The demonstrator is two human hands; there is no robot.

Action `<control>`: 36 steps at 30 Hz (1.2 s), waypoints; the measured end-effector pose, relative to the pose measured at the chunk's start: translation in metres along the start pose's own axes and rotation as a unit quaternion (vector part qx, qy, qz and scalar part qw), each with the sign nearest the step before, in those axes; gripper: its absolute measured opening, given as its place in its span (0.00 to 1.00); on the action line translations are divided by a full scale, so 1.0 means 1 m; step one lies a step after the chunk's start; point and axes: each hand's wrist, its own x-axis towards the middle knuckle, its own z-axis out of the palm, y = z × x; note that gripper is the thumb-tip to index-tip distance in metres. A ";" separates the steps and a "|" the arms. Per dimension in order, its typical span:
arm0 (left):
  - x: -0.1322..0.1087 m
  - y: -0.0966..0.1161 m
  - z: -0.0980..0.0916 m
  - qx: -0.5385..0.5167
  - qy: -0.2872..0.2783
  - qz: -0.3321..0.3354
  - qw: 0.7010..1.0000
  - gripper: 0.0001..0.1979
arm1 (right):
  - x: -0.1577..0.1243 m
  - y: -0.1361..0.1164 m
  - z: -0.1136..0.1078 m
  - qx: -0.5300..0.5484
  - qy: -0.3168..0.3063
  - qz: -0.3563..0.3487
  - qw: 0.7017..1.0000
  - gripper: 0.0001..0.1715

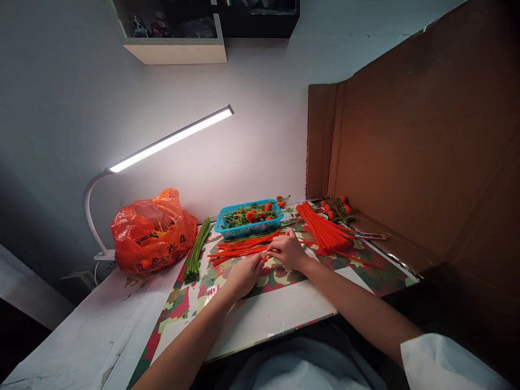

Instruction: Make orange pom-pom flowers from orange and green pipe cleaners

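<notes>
Over the middle of the patterned table cover, my left hand and my right hand meet with fingers pinched together. Between their fingertips shows a small bit of orange pipe cleaner, mostly hidden by the fingers. Just behind the hands lie loose orange pipe cleaners, spread sideways. A thick fanned bundle of orange pipe cleaners rests to the right of my right hand. Further left is a bundle of green pipe cleaners. A blue basket beyond the hands holds green stems with orange pompom-like flowers.
An orange plastic bag stands at the left beside a lit lamp. More orange flowers lie at the back right, near pink-handled scissors. A tall cardboard panel borders the right side. A shelf hangs above.
</notes>
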 end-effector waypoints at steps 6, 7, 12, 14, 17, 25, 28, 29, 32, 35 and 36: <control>0.005 -0.001 0.005 -0.038 0.041 -0.033 0.998 0.16 | 0.000 -0.005 0.003 -0.008 0.022 -0.007 1.000 0.12; 0.006 -0.001 0.006 -0.049 0.048 -0.038 0.997 0.16 | 0.000 -0.006 0.003 -0.005 0.023 -0.009 1.000 0.13; 0.008 -0.004 0.006 -0.116 0.080 -0.054 0.989 0.17 | 0.000 -0.012 0.003 0.032 0.018 -0.024 0.999 0.12; 0.009 -0.005 0.006 -0.145 0.090 -0.053 0.984 0.16 | 0.000 -0.013 0.004 0.054 0.024 -0.018 0.998 0.11; 0.008 -0.006 0.005 -0.186 0.106 -0.048 0.976 0.16 | 0.000 -0.013 0.004 0.090 0.038 0.003 0.995 0.08; 0.011 -0.011 0.010 -0.280 0.149 -0.017 0.948 0.23 | 0.004 -0.013 0.001 0.198 0.031 0.036 0.979 0.15; 0.011 -0.015 0.011 -0.296 0.151 0.006 0.943 0.24 | 0.004 -0.013 -0.002 0.239 0.000 0.027 0.971 0.18; 0.010 -0.016 0.010 -0.299 0.148 0.016 0.943 0.24 | 0.004 -0.013 -0.004 0.250 -0.012 0.022 0.968 0.19; 0.008 -0.021 0.005 -0.293 0.126 0.052 0.946 0.23 | 0.003 -0.011 -0.007 0.271 -0.039 0.011 0.962 0.21; 0.006 -0.026 -0.003 -0.264 0.090 0.099 0.955 0.21 | 0.003 -0.007 -0.008 0.278 -0.059 0.000 0.959 0.21; 0.005 -0.027 -0.005 -0.250 0.078 0.115 0.958 0.20 | 0.003 -0.006 -0.008 0.279 -0.064 -0.003 0.958 0.21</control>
